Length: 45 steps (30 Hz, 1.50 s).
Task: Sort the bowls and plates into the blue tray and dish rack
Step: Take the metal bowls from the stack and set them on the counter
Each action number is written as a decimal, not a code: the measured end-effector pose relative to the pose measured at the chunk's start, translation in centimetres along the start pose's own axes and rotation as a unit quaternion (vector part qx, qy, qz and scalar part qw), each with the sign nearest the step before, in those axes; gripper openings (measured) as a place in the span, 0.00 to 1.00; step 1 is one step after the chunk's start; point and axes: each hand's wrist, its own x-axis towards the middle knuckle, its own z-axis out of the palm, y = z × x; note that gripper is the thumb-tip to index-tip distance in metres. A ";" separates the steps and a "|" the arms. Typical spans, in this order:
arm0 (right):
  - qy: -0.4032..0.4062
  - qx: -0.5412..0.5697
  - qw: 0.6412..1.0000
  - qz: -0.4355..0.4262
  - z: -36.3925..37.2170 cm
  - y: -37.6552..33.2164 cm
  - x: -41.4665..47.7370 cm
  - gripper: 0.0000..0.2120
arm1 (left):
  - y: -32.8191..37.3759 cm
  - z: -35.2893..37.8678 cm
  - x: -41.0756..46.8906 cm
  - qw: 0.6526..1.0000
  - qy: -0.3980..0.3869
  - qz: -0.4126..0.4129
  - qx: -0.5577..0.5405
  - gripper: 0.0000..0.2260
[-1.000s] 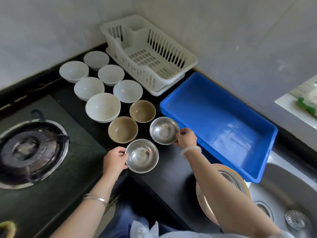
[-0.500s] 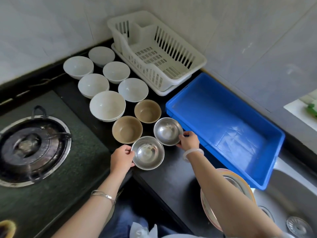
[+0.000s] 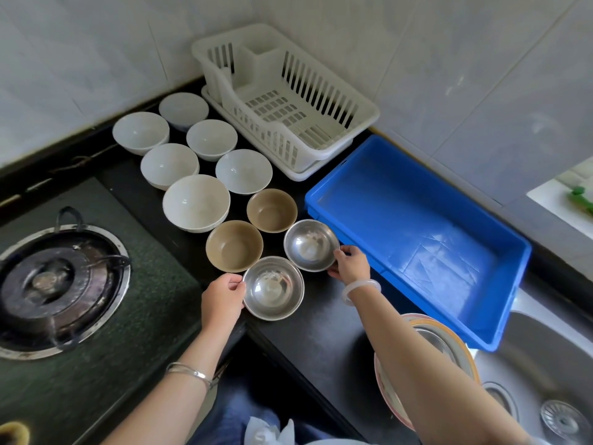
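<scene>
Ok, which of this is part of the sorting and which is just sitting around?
Job:
steel bowls
brown bowls
white bowls
plates
blue tray
dish rack

Not the job:
gas burner
sink

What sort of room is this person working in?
Most likely a home kitchen. A gas burner sits in the dark counter at left, a steel sink with a drain strainer at right, and a white dish rack stands against the tiled wall.
</scene>
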 end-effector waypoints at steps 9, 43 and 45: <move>-0.029 -0.066 0.995 -0.067 -2.6 0.0 -2.4 0.15 | 1.4 -0.1 -2.8 0.984 0.030 0.086 0.153 0.11; 0.228 -0.041 0.972 -0.050 -20.0 16.4 -14.5 0.11 | 7.3 19.6 -14.6 0.803 -0.177 0.400 0.405 0.06; 0.226 -0.040 0.972 -0.051 -20.0 16.5 -14.5 0.11 | 7.2 19.6 -14.7 0.792 -0.166 0.411 0.419 0.08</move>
